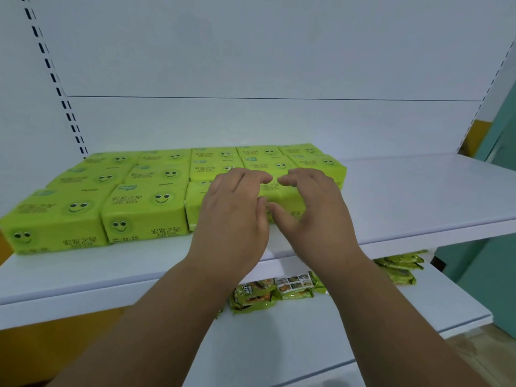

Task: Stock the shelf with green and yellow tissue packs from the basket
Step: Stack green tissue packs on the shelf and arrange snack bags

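Head view puts your two hands together over one green tissue pack (275, 195) on the white shelf (405, 196). Your left-hand fingers (245, 177) lie bent over its top, tips toward the far side, and your left thumb presses at its near face. Your right-hand fingers (301, 177) curve over the top just beside them, with the right thumb reaching in at the near edge; the two thumbs almost meet. So your left hand (231, 216) and right hand (312, 213) both curl loosely round this pack, which sits on the shelf and is not lifted.

This pack is the right-hand one of the near row, touching the pack to its left. Outward from it, the rest of the green tissue packs (145, 208) lie flat in three rows running left to right, packed edge to edge, each printed with smiley faces and Chinese characters. The block fills the left and middle of the shelf; the shelf's right part is bare white.

Below, on the lower shelf (349, 317), green snack packets (254, 297) lie near your forearms, with more of them farther right.
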Demonstrator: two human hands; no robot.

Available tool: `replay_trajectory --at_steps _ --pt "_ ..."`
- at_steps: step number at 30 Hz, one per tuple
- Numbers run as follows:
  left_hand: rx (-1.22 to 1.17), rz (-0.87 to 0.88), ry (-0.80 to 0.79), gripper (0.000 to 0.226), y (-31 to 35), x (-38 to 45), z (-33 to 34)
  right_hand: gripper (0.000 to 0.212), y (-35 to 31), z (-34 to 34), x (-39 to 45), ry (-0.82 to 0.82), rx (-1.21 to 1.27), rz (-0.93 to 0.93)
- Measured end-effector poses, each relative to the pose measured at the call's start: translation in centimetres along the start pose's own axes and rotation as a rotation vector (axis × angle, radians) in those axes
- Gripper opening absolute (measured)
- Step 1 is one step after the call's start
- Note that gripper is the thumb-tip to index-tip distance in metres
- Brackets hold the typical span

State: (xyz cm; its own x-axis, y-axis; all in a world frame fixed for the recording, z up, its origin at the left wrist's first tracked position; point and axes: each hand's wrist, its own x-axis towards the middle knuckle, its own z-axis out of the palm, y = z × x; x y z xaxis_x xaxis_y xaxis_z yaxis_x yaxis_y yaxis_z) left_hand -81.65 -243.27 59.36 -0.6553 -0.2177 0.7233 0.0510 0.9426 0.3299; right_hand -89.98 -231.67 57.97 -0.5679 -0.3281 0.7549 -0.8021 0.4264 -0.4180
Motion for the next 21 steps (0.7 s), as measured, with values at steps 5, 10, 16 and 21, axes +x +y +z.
replay_trajectory --at_steps 5,10,16,21 --pt "-0.155 0.021 0.060 0.034 3.8 -0.8 0.8 0.031 -0.7 -3.4 -1.6 0.075 0.067 -0.003" --pt "-0.216 0.064 0.093 0.034 8.6 -2.0 2.7 0.029 1.1 -7.9 -4.3 0.146 0.094 0.025" --pt "-0.305 0.061 0.083 0.030 15.5 -6.3 7.7 0.027 6.1 -13.7 -9.7 0.119 0.055 0.083" --pt "-0.336 0.073 -0.010 0.028 20.7 -11.8 14.1 0.026 12.1 -17.1 -17.2 0.021 0.116 0.267"
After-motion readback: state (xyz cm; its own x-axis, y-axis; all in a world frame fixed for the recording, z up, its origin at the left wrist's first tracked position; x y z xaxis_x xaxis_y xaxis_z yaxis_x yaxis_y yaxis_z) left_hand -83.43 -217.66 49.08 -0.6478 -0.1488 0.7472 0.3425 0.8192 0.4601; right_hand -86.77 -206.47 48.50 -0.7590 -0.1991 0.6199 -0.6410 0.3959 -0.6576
